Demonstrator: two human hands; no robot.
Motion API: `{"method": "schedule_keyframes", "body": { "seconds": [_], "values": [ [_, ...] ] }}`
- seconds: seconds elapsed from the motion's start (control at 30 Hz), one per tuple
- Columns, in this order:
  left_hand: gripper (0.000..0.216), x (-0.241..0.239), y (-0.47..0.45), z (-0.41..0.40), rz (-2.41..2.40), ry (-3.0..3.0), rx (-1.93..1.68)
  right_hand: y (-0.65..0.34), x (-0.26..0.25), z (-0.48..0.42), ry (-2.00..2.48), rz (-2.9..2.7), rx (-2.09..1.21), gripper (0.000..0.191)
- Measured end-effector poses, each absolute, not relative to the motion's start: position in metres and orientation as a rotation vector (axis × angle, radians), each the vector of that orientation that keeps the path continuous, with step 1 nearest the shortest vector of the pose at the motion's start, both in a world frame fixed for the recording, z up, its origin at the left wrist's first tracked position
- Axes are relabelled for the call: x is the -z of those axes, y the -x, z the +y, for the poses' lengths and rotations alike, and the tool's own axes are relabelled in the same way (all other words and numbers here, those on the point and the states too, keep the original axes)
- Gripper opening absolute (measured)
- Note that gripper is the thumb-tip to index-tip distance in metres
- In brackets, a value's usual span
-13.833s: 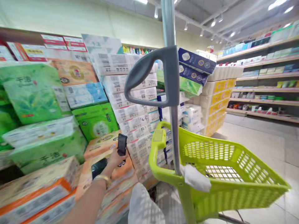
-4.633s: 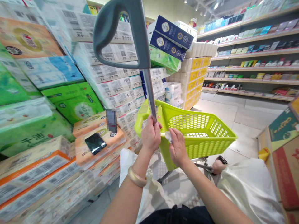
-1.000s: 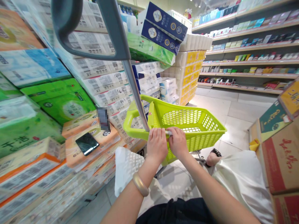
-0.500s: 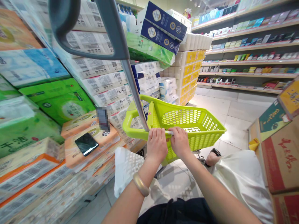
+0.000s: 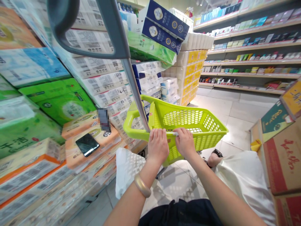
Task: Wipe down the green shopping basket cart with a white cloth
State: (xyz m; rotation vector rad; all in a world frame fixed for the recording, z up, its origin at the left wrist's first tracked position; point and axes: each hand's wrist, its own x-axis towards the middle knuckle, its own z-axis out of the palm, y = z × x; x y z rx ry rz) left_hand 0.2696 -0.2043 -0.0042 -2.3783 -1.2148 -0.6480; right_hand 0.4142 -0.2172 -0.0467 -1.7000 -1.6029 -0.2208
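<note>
A lime-green shopping basket [image 5: 199, 138] with perforated walls stands in front of me, its grey handle [image 5: 121, 37] rising at the upper left. My left hand [image 5: 158, 144] has its fingers curled over the basket's near rim, beside the base of the handle's metal tube. Farther right on the same rim, my right hand [image 5: 184, 142] presses a small white wipe [image 5: 175, 133] against the edge; most of the wipe is hidden under the fingers. A gap separates the two hands.
Tissue packs [image 5: 87, 139] are stacked on the left, with a dark phone [image 5: 87, 144] lying on top. Cardboard cartons [image 5: 282, 157] stand on the right. Shelves of goods [image 5: 249, 59] line the back, beyond the tiled floor [image 5: 237, 125].
My right hand has slid a little to the right along the rim with the white wipe, widening the gap between the hands. My left hand has stayed in place.
</note>
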Motion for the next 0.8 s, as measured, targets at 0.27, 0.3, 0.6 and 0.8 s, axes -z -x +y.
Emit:
{"method": "schedule_keyframes", "body": {
  "seconds": [0.27, 0.3, 0.6, 0.8],
  "values": [
    [0.041, 0.005, -0.264, -0.203, -1.18, 2.381, 0.626, -0.411, 0.047, -0.218, 1.588, -1.707, 0.208, 0.033],
    [0.042, 0.005, -0.264, -0.203, -1.178, 2.381, 0.628, -0.42, 0.05, -0.22, 1.61, -1.694, 0.224, 0.032],
    [0.041, 0.005, -0.269, -0.203, -1.202, 2.386, 0.657, -0.405, 0.045, -0.216, 1.691, -1.587, 0.227, 0.031],
    [0.042, 0.006, -0.263, -0.2, -1.176, 2.394, 0.648, -0.406, 0.047, -0.216, 1.606, -1.698, 0.225, 0.033]
  ]
}}
